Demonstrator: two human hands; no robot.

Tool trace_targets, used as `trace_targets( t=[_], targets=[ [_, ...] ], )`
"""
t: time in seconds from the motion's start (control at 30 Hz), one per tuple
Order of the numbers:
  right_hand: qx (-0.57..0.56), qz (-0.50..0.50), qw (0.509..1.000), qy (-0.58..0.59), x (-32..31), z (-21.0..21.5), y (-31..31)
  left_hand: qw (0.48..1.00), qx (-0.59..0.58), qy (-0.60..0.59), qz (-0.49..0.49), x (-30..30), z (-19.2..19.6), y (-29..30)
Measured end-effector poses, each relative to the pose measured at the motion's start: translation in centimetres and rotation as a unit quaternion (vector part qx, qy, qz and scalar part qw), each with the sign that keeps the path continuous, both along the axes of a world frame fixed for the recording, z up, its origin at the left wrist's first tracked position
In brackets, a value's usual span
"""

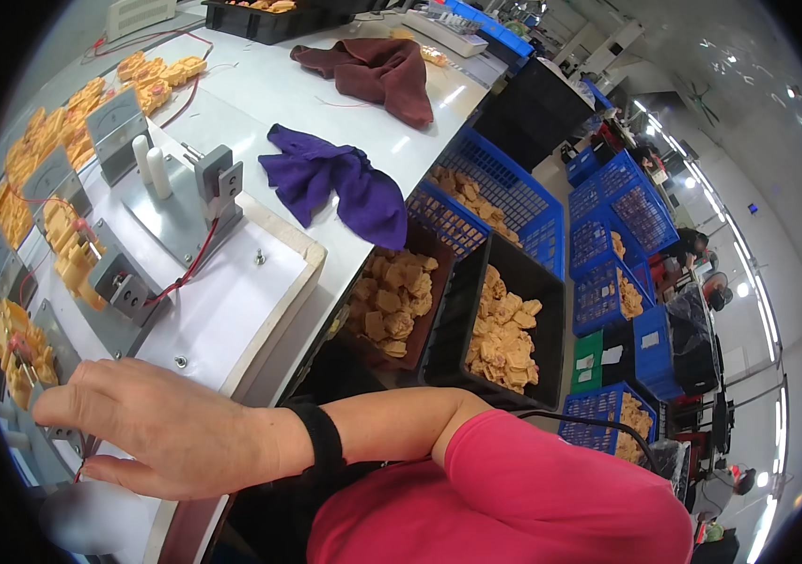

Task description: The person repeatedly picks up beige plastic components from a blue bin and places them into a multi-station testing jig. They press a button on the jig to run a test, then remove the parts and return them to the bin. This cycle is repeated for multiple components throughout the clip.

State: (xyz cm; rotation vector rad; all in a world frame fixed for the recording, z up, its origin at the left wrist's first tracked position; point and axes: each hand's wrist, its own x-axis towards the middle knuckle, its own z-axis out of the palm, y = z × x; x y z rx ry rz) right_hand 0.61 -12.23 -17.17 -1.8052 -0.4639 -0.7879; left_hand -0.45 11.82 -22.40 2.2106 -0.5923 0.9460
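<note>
The right hand (171, 432), thumb parted from bent fingers, whether pinching anything I cannot tell, reaches leftward over a grey block (63, 435), the nearest yellow part (36, 355) lying just past its fingertips, upper left, above the worktop (241, 89).

Single wide fisheye view from a head-worn camera, the left of a side-by-side pair, seen from the wearer's own position. It faces down and outward across a pale work surface (251, 99), which fills the left of the frame at close range. Nearest the lens are the wearer's pink sleeve (561, 489), large at lower centre, and right hand (161, 432), at lower left. Toward the right, the view opens into a deep room: blue crates (595, 303) farther off, then small, distant ceiling lights (783, 414) in a steeply slanting row. Straight edges curve near the dark, rounded border.
</note>
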Motion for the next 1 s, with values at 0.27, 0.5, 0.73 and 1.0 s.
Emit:
trace_targets(
  t=[0.27,0.5,0.73,1.0],
  targets=[
    [0.024,0.053,0.998,0.013,0.1,0.0,-0.7,1.000,0.019,0.003,0.021,-0.6,0.6,-0.3],
    [0.029,-0.012,1.000,-0.003,0.3,0.4,-0.4,0.992,-0.085,0.089,-0.001,0.0,-2.0,2.0],
    [-0.010,-0.015,0.998,0.056,-0.8,1.2,-0.3,0.967,-0.199,0.159,0.008,-1.1,-0.3,-0.1],
    [-0.038,-0.015,0.999,0.026,-0.5,0.8,-1.2,0.964,-0.206,0.168,0.016,-1.3,-0.2,-0.7]
  ],
)
